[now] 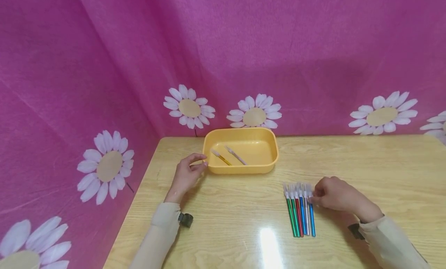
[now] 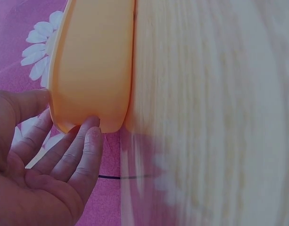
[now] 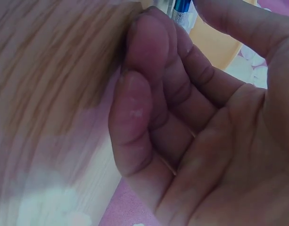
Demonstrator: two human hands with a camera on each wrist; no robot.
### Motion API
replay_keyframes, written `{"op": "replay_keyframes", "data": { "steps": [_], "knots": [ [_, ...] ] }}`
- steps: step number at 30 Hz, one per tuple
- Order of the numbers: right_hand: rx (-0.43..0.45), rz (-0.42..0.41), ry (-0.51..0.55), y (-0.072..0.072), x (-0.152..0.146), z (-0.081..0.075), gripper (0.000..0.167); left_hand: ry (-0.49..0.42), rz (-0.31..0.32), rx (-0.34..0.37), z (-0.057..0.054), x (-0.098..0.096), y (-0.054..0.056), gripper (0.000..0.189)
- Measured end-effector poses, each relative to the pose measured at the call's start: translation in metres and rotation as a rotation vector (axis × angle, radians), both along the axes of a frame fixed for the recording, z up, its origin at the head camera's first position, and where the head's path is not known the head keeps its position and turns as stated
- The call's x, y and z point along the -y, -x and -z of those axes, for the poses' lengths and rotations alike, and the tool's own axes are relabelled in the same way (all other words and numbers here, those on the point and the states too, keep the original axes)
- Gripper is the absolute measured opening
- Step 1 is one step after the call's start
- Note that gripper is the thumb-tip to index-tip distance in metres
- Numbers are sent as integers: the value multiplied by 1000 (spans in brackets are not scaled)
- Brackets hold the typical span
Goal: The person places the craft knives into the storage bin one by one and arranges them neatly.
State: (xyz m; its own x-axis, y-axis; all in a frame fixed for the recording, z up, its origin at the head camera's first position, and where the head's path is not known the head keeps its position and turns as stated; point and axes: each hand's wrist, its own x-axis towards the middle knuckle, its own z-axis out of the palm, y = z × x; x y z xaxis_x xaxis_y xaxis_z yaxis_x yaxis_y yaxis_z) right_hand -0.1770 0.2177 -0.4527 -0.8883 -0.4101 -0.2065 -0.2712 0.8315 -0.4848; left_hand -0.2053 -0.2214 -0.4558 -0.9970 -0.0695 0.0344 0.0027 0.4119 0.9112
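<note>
A yellow plastic tray (image 1: pixel 258 169) stands at the back of the table with two capped craft knives in it, one yellow (image 1: pixel 223 159) and one silver (image 1: pixel 237 156). My left hand (image 1: pixel 189 174) rests its fingertips and thumb on the tray's left end, at the rim and outer wall. To the front right, several metallic craft knives (image 1: pixel 295 215) in green, red, blue and silver lie side by side, pale translucent caps pointing away. The right hand (image 1: pixel 338 197) pinches the rightmost blue craft knife (image 1: pixel 312 222) near its knurled collar. Its cap is partly hidden by the fingers.
The wood-patterned table (image 1: pixel 223 207) meets a purple cloth (image 1: pixel 306 60) with white daisies at its back and left. A bright light reflection (image 1: pixel 270 245) shows near the front. Dark wrist cameras sit on both sleeves (image 1: pixel 163 222).
</note>
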Motion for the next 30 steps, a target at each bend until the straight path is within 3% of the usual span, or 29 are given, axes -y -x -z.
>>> {"op": "replay_keyframes", "data": {
  "steps": [13,30],
  "knots": [
    [18,74,-51,4,0,1,25,-8,6,11,-1,0,2,27],
    [-23,94,-61,3,-1,4,21,1,14,1,-1,1,0,27]
  ]
}}
